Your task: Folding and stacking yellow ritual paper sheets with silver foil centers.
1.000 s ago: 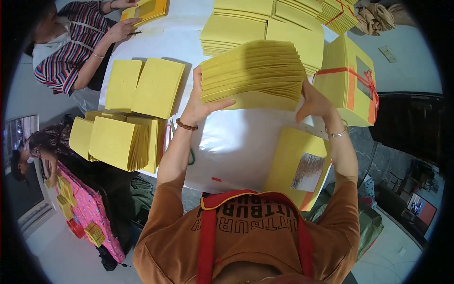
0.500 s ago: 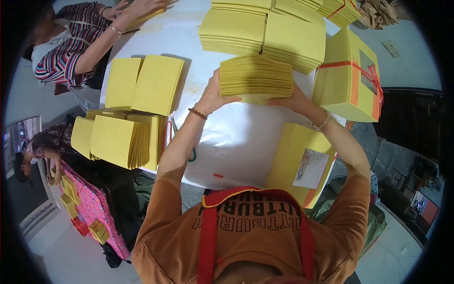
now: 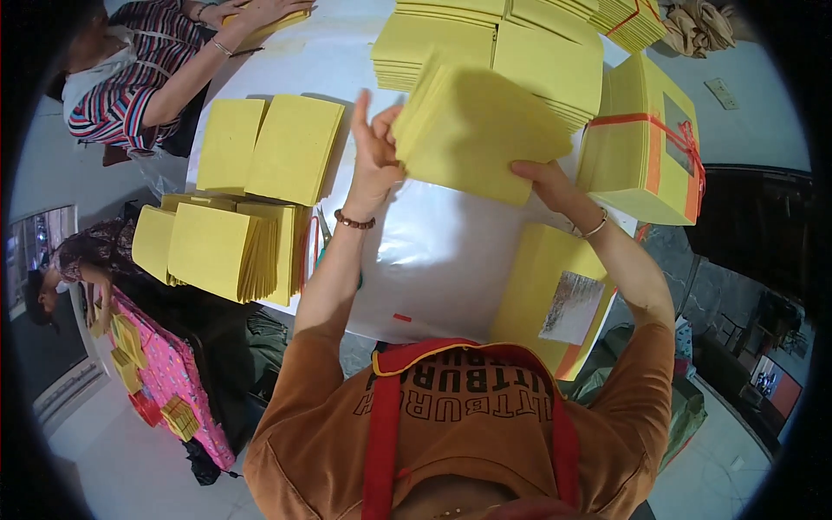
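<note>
A thick stack of yellow paper (image 3: 490, 130) is tilted above the table in front of me, its broad face toward me and its layered edge on the left. My right hand (image 3: 544, 179) grips its lower right corner, thumb on the near face. Beside its left edge, my left hand (image 3: 379, 154) has its fingers spread, the index finger pointing away; some fingertips are partly hidden by the stack. Just beyond lie piles of folded yellow paper (image 3: 433, 52). A large yellow bundle tied with red ribbon (image 3: 643, 152) stands to the right.
More yellow paper stacks (image 3: 290, 152) stand at the left of the white-covered table (image 3: 425, 277), near scissors (image 3: 325, 232). A yellow block with a silvery label (image 3: 572, 308) lies near right. One person (image 3: 134, 87) works at far left, another by a pink-covered table (image 3: 165, 364).
The stack has turned from showing its layered edge to showing its broad face. My left hand has loosened and its fingers have spread; my right hand still holds the stack.
</note>
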The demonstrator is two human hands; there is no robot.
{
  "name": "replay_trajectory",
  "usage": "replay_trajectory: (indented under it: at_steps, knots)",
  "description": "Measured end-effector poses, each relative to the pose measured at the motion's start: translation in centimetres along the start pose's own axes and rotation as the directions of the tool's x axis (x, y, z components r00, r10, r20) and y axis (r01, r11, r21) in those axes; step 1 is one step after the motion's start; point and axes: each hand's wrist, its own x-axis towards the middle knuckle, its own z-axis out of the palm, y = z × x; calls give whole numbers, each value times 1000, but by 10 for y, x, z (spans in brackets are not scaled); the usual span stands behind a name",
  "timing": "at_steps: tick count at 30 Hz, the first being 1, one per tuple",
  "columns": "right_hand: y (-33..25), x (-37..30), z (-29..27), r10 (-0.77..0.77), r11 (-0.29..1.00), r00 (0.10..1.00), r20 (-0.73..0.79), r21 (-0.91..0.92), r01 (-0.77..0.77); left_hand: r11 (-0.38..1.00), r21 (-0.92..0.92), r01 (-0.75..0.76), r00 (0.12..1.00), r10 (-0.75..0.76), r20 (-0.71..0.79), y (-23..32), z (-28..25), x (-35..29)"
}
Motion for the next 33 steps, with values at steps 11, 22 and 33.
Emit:
replay_trajectory:
  at_steps: [11, 22, 33]
  knots:
    - [6, 9, 28, 17, 989, 999, -27, 148, -13, 977, 188, -101, 970, 139, -199, 14, 43, 9]
    - [-1, 30, 2, 2, 927, 998, 57, -374, 20, 716, 680, -156, 978, 15, 208, -47, -7, 18]
    - [6, 30, 0, 84, 938, 994, 73, -343, -54, 707, 706, 25, 976, -169, 136, -52, -2, 28]
